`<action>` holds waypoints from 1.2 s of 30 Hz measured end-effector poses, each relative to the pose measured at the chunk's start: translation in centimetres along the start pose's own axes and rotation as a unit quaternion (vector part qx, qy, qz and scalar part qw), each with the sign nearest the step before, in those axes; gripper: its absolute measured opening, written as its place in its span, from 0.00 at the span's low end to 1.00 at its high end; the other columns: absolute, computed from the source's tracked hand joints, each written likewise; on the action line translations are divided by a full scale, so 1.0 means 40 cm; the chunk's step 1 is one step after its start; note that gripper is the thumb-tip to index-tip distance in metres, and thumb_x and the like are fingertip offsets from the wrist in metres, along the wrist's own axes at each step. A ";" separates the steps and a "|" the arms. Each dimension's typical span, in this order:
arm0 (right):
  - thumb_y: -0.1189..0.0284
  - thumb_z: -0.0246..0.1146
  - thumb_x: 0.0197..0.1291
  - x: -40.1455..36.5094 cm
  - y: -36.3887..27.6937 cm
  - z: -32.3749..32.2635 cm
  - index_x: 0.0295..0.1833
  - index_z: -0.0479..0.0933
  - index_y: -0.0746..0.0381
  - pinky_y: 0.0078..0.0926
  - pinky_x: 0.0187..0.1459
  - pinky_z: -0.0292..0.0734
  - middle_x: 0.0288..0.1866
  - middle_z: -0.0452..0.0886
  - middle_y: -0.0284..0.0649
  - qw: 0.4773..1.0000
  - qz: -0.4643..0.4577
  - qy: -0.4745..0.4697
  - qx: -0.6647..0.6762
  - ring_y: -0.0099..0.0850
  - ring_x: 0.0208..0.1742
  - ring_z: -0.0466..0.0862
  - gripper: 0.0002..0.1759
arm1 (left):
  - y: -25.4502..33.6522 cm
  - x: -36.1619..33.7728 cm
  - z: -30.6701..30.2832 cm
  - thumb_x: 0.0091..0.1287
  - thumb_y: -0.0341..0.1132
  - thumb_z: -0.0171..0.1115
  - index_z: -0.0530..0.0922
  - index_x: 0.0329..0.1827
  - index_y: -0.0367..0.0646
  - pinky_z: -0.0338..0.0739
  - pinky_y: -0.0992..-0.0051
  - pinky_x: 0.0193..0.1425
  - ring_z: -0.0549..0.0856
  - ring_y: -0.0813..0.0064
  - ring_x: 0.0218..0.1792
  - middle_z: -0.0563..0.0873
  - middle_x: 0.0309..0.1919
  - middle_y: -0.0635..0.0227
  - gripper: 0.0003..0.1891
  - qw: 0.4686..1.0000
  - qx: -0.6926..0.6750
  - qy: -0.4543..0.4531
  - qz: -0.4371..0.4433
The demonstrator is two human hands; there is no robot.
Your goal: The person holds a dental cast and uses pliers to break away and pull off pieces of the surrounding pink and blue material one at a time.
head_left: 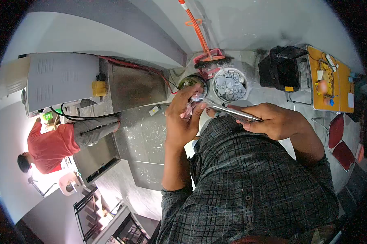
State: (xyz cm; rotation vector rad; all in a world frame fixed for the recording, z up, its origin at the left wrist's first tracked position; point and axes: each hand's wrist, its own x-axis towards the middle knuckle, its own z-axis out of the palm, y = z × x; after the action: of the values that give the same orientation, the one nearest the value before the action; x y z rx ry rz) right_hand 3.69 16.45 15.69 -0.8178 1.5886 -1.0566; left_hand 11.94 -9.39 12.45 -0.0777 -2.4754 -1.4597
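Observation:
My left hand (185, 118) is raised in front of my checked shirt, its fingers closed round a crumpled pinkish cloth (187, 110). A thin, flat, shiny object (240, 114) is gripped at its right end between the thumb and fingers of my right hand (273, 120). Its far left end reaches the fingertips of my left hand, where a small clear, whitish piece (197, 97) shows. What the flat object is cannot be made out, as it is seen nearly edge-on.
Below stand a bucket of grey pieces (231, 85), a red dustpan (210, 72) with an orange-handled broom (200, 36), and a black bin (279, 69). A yellow-topped table (342, 87) is at right. Another person (55, 142) works beside a grey machine cabinet (63, 79) at left.

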 end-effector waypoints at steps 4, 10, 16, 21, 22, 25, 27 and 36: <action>0.63 0.55 0.73 -0.003 -0.012 0.007 0.75 0.63 0.64 0.34 0.47 0.75 0.40 0.81 0.52 1.000 0.014 0.007 -0.016 0.38 0.41 0.82 0.30 | -0.007 -0.007 -0.004 0.62 0.26 0.69 0.79 0.58 0.36 0.80 0.65 0.54 0.86 0.55 0.49 0.86 0.47 0.52 0.20 1.000 0.007 0.002 0.007; 0.64 0.56 0.72 0.006 -0.045 0.023 0.74 0.65 0.64 0.34 0.50 0.75 0.42 0.82 0.53 0.998 0.052 0.032 -0.034 0.39 0.44 0.83 0.29 | -0.012 -0.017 -0.006 0.63 0.25 0.67 0.78 0.57 0.37 0.81 0.63 0.50 0.87 0.52 0.47 0.87 0.47 0.53 0.19 0.999 0.040 -0.012 0.011; 0.65 0.55 0.72 0.052 -0.019 0.039 0.67 0.70 0.66 0.35 0.52 0.74 0.44 0.83 0.50 0.999 0.038 0.032 -0.004 0.37 0.47 0.83 0.23 | -0.004 -0.026 0.004 0.68 0.26 0.64 0.81 0.54 0.39 0.80 0.71 0.49 0.88 0.68 0.43 0.89 0.41 0.57 0.12 0.996 0.079 0.020 -0.029; 0.69 0.55 0.72 0.089 -0.005 0.076 0.73 0.66 0.62 0.30 0.43 0.71 0.35 0.74 0.40 0.997 0.023 0.064 -0.042 0.28 0.37 0.73 0.25 | 0.002 -0.022 0.005 0.68 0.26 0.64 0.81 0.51 0.39 0.79 0.72 0.44 0.87 0.69 0.37 0.87 0.36 0.58 0.10 0.994 0.088 0.053 -0.040; 0.68 0.56 0.72 0.096 -0.002 0.083 0.69 0.70 0.63 0.31 0.42 0.71 0.34 0.74 0.40 0.994 -0.010 0.095 -0.048 0.29 0.35 0.72 0.23 | -0.005 -0.022 0.003 0.68 0.26 0.64 0.81 0.51 0.39 0.79 0.72 0.44 0.87 0.69 0.37 0.87 0.36 0.58 0.10 0.994 0.089 0.055 -0.040; 0.66 0.56 0.73 0.095 -0.042 0.077 0.62 0.73 0.63 0.32 0.42 0.72 0.36 0.77 0.43 0.995 0.043 0.087 -0.032 0.30 0.37 0.76 0.18 | -0.025 -0.023 0.001 0.68 0.26 0.64 0.81 0.51 0.39 0.79 0.73 0.43 0.87 0.71 0.37 0.87 0.36 0.58 0.10 0.994 0.059 0.088 -0.026; 0.66 0.57 0.73 0.099 -0.033 0.081 0.59 0.74 0.63 0.32 0.42 0.72 0.35 0.78 0.42 0.994 0.039 0.095 -0.047 0.30 0.37 0.77 0.16 | -0.026 -0.026 -0.002 0.68 0.26 0.64 0.81 0.52 0.39 0.79 0.74 0.43 0.86 0.73 0.38 0.87 0.37 0.59 0.11 0.992 0.095 0.082 -0.029; 0.69 0.61 0.69 0.085 -0.048 0.071 0.48 0.80 0.68 0.35 0.52 0.79 0.43 0.86 0.48 0.990 0.066 0.108 -0.056 0.38 0.47 0.87 0.12 | -0.063 -0.025 -0.001 0.64 0.23 0.66 0.77 0.58 0.37 0.81 0.67 0.41 0.88 0.58 0.39 0.86 0.41 0.53 0.18 0.997 0.045 0.059 -0.006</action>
State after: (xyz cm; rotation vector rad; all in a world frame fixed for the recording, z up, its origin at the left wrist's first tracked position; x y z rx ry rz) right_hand 5.56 11.99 15.93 -0.6785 1.8732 -0.9938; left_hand 12.44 -10.58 10.09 0.0388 -2.4458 -1.3151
